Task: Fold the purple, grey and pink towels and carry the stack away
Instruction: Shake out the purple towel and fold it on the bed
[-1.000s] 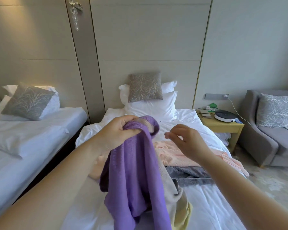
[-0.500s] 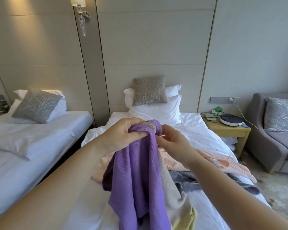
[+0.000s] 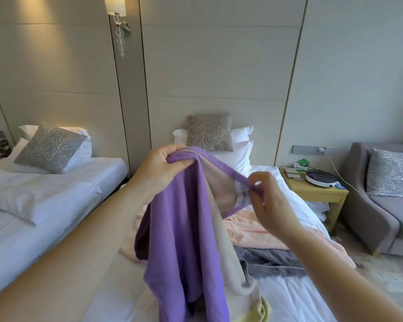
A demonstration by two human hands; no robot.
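Observation:
The purple towel [image 3: 179, 240] hangs in the air over the middle bed, its beige inner side showing. My left hand [image 3: 163, 168] grips its top edge in a bunch. My right hand [image 3: 265, 201] pinches the purple hem further right, beside a white label. Beneath, the pink towel [image 3: 249, 231] lies crumpled on the white bed [image 3: 296, 298]. The grey towel [image 3: 270, 259] lies rumpled just in front of the pink one. A beige cloth and a yellow one [image 3: 263, 307] sit under the hanging purple towel; their shapes are partly hidden.
A second bed [image 3: 44, 205] stands to the left across a narrow gap. A wooden nightstand [image 3: 316, 194] with a round device and cable is right of the bed, then a grey armchair [image 3: 382, 205]. Pillows lean against the headboard wall.
My right hand reached the towel near my left hand, took hold of the hem and drew it out to the right. The edge now stretches between both hands.

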